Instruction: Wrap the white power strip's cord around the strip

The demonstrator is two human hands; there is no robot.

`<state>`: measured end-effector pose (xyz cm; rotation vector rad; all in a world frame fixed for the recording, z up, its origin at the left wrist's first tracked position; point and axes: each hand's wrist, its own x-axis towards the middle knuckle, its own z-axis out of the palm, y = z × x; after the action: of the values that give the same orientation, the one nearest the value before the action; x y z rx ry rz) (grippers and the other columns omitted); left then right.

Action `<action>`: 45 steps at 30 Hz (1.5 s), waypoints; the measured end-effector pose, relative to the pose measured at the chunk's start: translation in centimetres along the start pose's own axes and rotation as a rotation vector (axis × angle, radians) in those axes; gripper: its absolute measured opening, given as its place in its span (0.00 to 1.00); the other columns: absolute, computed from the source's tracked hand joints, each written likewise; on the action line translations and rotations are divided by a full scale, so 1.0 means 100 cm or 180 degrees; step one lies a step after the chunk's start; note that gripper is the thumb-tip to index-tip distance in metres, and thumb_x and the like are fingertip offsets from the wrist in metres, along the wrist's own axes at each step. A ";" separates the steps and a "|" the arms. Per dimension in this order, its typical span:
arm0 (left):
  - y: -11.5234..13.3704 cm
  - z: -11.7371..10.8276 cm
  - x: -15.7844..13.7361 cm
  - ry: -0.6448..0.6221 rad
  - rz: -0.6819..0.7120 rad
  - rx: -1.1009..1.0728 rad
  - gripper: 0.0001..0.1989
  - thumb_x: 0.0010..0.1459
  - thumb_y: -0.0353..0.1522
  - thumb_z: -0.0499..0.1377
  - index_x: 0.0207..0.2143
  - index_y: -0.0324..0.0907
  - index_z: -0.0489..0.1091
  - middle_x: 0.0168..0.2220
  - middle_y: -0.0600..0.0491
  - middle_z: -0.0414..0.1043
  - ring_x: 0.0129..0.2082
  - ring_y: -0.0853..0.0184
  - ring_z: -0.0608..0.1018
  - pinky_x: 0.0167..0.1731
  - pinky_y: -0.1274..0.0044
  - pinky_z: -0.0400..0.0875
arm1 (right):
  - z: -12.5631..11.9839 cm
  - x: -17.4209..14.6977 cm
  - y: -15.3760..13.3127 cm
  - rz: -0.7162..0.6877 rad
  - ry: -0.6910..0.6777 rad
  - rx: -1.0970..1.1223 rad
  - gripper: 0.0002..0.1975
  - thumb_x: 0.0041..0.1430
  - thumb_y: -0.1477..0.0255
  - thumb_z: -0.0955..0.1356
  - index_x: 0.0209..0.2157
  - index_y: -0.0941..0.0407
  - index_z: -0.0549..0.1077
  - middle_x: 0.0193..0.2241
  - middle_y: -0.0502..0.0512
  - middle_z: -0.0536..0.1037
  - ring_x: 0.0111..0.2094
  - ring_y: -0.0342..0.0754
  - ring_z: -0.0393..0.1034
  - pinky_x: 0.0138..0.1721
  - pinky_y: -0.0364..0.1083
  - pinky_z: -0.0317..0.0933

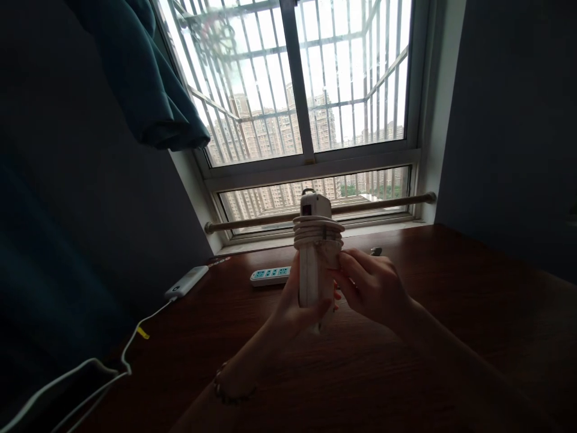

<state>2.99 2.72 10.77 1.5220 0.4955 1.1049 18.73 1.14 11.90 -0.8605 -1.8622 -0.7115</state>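
Above a dark wooden desk (451, 313), I see both bare hands raised at the middle of the frame around a white power strip (314, 264) held upright, its long axis running near vertical, the plug end uppermost against the bright barred window (297, 78). The left hand (295, 307) wraps the lower body of the strip from the left and below, fingers curled shut around it, thumb across the front. The right hand (369, 282) comes in from the right, its fingertips pinched on the white cord (318, 231) that lies in tight loops around the upper part of the strip. The coils run crosswise to the strip's length, so the cord lies just above and beside the left hand's hold and directly at the right hand's fingertips; the right hand is the nearer of the two to the coil. Strip and cord hang clear of the desk, between me and the window sill. A beaded bracelet (225, 388) shows at the left wrist. Farther back on the desk, well apart from the hands, a second white strip with blue sockets (270, 275) lies flat near the sill; to its left, a white power bank (186, 282) with a white cable (130, 349) trailing toward the lower left corner. A teal curtain (148, 78) hangs at upper left
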 end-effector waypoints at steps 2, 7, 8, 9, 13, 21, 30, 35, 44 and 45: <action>0.003 -0.004 0.002 -0.0199 -0.0144 -0.0136 0.50 0.41 0.29 0.63 0.57 0.47 0.30 0.31 0.52 0.71 0.29 0.63 0.75 0.25 0.75 0.72 | 0.001 0.000 -0.001 -0.0060 0.0001 -0.0043 0.07 0.56 0.72 0.62 0.28 0.60 0.66 0.24 0.54 0.69 0.23 0.42 0.61 0.23 0.43 0.51; 0.006 -0.004 0.004 -0.0190 -0.0345 -0.0403 0.53 0.40 0.27 0.64 0.57 0.49 0.28 0.31 0.52 0.71 0.28 0.64 0.75 0.25 0.76 0.71 | 0.003 0.001 -0.007 0.0172 0.0044 -0.0264 0.07 0.56 0.72 0.62 0.28 0.61 0.67 0.23 0.53 0.69 0.21 0.42 0.61 0.23 0.43 0.50; 0.006 -0.003 0.004 -0.0128 -0.0358 -0.0439 0.52 0.39 0.27 0.64 0.57 0.49 0.29 0.31 0.52 0.71 0.27 0.64 0.75 0.25 0.75 0.71 | 0.003 0.002 -0.006 0.0266 0.0016 -0.0256 0.07 0.56 0.72 0.62 0.28 0.61 0.67 0.23 0.53 0.69 0.22 0.42 0.62 0.24 0.43 0.50; 0.006 -0.002 0.004 -0.0076 -0.0379 -0.0449 0.52 0.39 0.28 0.64 0.57 0.50 0.30 0.31 0.52 0.70 0.27 0.64 0.75 0.25 0.75 0.71 | 0.003 0.002 -0.005 0.0358 -0.0015 -0.0224 0.08 0.56 0.71 0.62 0.28 0.60 0.68 0.23 0.53 0.70 0.23 0.43 0.62 0.24 0.42 0.51; 0.002 -0.005 0.009 -0.0010 -0.0412 -0.0482 0.44 0.38 0.30 0.64 0.55 0.46 0.42 0.31 0.50 0.69 0.27 0.63 0.74 0.24 0.72 0.71 | 0.003 0.004 0.008 0.0710 -0.0245 0.0050 0.13 0.52 0.62 0.65 0.26 0.59 0.67 0.23 0.53 0.69 0.26 0.44 0.63 0.27 0.42 0.53; -0.010 -0.015 0.019 0.0231 -0.0300 0.0056 0.40 0.36 0.33 0.66 0.51 0.40 0.49 0.31 0.47 0.71 0.27 0.60 0.74 0.26 0.68 0.70 | 0.003 0.006 0.020 0.1117 -0.0999 0.0516 0.17 0.49 0.58 0.66 0.23 0.58 0.65 0.23 0.52 0.69 0.23 0.42 0.62 0.25 0.41 0.52; -0.002 -0.010 0.018 0.0557 -0.0107 0.0412 0.38 0.34 0.31 0.67 0.48 0.39 0.53 0.31 0.50 0.72 0.26 0.66 0.74 0.28 0.75 0.68 | 0.005 0.004 0.027 0.1486 -0.1670 0.1072 0.20 0.50 0.55 0.64 0.23 0.59 0.67 0.19 0.52 0.69 0.22 0.43 0.63 0.24 0.42 0.53; -0.005 -0.015 0.020 0.0474 -0.0174 0.0408 0.34 0.34 0.33 0.66 0.45 0.37 0.57 0.31 0.48 0.71 0.27 0.66 0.74 0.28 0.75 0.68 | 0.008 -0.002 0.033 0.1653 -0.1888 0.1390 0.21 0.45 0.54 0.67 0.28 0.60 0.70 0.23 0.53 0.72 0.23 0.44 0.65 0.24 0.42 0.56; -0.021 -0.020 0.019 0.0996 0.0517 0.1971 0.48 0.39 0.35 0.64 0.57 0.46 0.37 0.49 0.43 0.57 0.35 0.64 0.71 0.33 0.71 0.70 | 0.010 -0.003 0.041 0.2167 -0.2267 0.2052 0.23 0.44 0.56 0.68 0.36 0.59 0.69 0.27 0.53 0.74 0.25 0.44 0.68 0.24 0.41 0.58; -0.022 -0.021 0.019 0.1171 0.0720 0.2434 0.50 0.38 0.35 0.63 0.58 0.44 0.34 0.49 0.42 0.55 0.35 0.64 0.70 0.34 0.69 0.70 | 0.010 -0.003 0.042 0.2241 -0.2300 0.2015 0.26 0.43 0.56 0.69 0.39 0.59 0.67 0.29 0.54 0.74 0.25 0.44 0.68 0.24 0.41 0.59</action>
<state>2.69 5.96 9.31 2.0702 1.1116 1.4788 21.74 4.29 11.69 -1.3125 -1.9813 0.6808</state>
